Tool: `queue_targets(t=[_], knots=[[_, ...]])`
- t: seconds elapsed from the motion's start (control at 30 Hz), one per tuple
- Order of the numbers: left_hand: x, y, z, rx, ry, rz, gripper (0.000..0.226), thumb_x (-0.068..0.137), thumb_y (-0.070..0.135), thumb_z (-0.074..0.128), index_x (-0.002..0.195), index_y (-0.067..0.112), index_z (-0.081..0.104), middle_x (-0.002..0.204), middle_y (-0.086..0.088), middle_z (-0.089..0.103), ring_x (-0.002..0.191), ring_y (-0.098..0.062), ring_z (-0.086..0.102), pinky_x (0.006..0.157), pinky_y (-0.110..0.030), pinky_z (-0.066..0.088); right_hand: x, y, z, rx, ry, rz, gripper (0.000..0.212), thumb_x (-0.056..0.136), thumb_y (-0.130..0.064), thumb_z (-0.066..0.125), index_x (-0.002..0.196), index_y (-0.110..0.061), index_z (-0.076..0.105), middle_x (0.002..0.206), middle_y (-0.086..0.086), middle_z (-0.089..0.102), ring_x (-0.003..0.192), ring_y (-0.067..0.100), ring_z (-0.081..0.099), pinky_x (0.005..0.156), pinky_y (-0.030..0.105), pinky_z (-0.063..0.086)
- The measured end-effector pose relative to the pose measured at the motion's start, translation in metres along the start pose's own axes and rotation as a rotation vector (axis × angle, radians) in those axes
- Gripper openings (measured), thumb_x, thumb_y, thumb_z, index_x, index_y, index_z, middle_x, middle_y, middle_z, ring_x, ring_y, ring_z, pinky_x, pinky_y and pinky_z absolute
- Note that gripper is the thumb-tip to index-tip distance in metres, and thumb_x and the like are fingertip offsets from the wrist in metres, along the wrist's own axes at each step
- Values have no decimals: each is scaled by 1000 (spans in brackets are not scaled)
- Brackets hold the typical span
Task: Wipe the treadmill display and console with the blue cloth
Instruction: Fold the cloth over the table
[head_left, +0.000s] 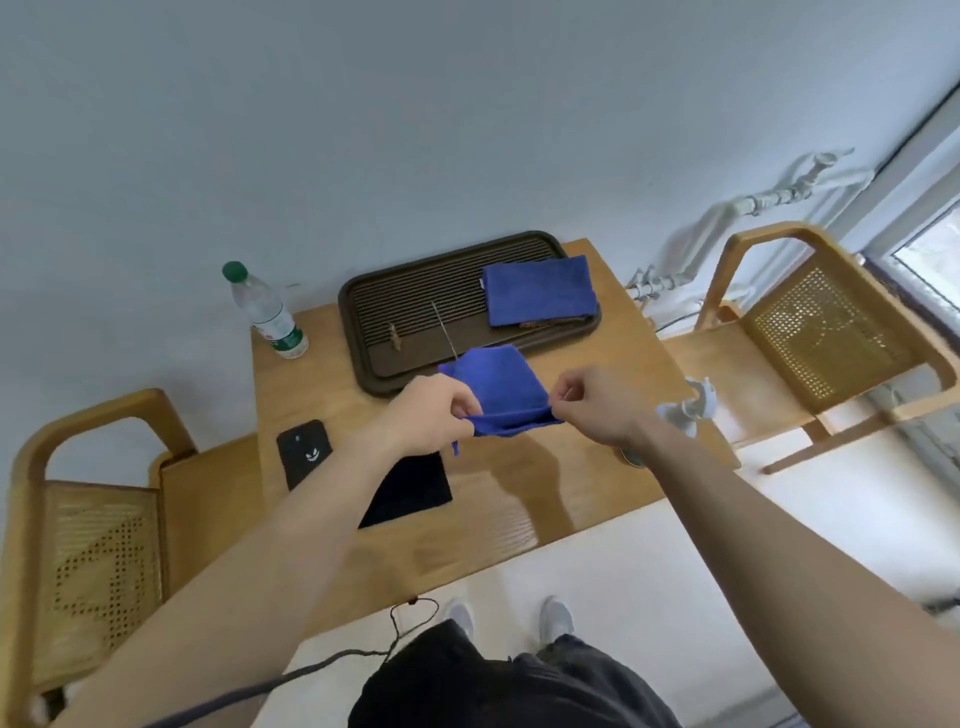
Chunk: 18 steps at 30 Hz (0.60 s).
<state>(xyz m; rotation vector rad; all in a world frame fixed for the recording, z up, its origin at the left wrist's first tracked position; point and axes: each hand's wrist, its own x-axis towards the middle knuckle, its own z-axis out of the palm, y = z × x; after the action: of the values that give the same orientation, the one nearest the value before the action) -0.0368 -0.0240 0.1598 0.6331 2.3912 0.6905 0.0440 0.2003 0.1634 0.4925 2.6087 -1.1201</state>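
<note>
A blue cloth (497, 388) hangs folded between my two hands, just above the wooden table (519, 499). My left hand (428, 413) pinches its near left corner and my right hand (597, 402) pinches its near right corner. A second blue cloth (537, 291) lies folded flat on the right end of a dark slatted tray (405, 306) at the back of the table. No treadmill, display or console is in view.
A plastic water bottle (265, 312) stands at the table's back left. A black phone (305, 453) and a black flat pad (410, 491) lie at the left. A spray bottle (691, 408) stands at the right edge. Wooden cane chairs (98, 561) (831, 332) flank the table.
</note>
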Motion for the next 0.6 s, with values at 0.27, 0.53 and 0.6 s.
queue_targets(t=[0.27,0.53,0.6], knots=[[12,-60,149,-110,-184,-380,23,81,9,64,76,30,72,76,9,73,75,-5,68,74,-27,56,20,124,95,-130,-421,122,22,79,-9,62,65,-26,65,63,-10,62,67,16,60,54,21,40],[79,-73,124,-460,199,-497,17,93,15,58,87,21,73,82,8,67,75,-9,62,59,-22,45,110,100,88,119,-218,190,24,86,-16,59,62,-17,61,60,-3,59,61,16,52,60,30,42],[103,-84,119,-521,299,-515,15,96,15,58,102,18,71,95,7,66,84,-9,61,63,-20,45,137,91,94,161,-167,205,20,89,-17,58,76,-6,67,69,3,65,70,22,60,68,36,50]])
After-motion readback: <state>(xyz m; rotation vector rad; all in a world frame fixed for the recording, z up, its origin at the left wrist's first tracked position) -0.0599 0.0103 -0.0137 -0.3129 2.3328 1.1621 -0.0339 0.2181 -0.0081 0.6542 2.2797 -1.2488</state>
